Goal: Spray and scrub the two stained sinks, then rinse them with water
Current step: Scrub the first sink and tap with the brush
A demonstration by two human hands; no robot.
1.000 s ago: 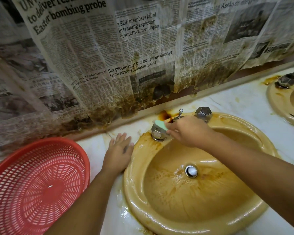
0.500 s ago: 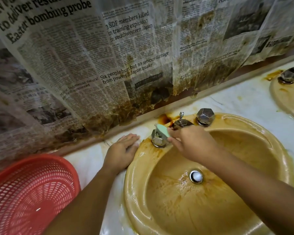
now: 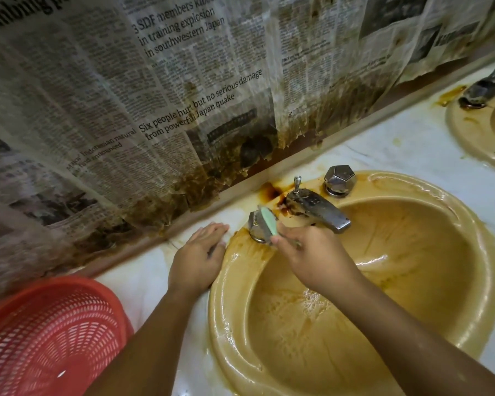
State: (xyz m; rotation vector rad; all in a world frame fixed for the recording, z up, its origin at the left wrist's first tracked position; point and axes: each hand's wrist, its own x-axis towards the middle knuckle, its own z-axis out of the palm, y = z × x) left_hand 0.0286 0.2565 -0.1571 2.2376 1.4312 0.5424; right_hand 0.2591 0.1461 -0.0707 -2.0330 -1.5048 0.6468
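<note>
step: scrubbing round the left tap knob [image 3: 253,225], at the back rim of the near sink [image 3: 220,324]
right hand [image 3: 312,261]: fingers curled, pinching the lower end of the scrub pad [image 3: 269,221]; pad stands on edge against the knob
left hand [image 3: 196,261]: flat on the counter [image 3: 397,150], fingers straight, holding nothing, just beside the sink rim
near sink: set in the counter, wet, brown film over bowl and rim, darkest patch behind the spout [image 3: 320,210]
second sink [image 3: 469,138]: far right, partly in view, stained, looks not yet scrubbed
pad handling: thin, soft, light, probably slick when wet; hold by the edges near the working end so it doesn't fold
sink handling: fixed, hard glaze, slippery wet; brace on the counter, not the rim
other: red basket [image 3: 49,338] at left, stained newspaper [image 3: 155,95] on the wall
</note>
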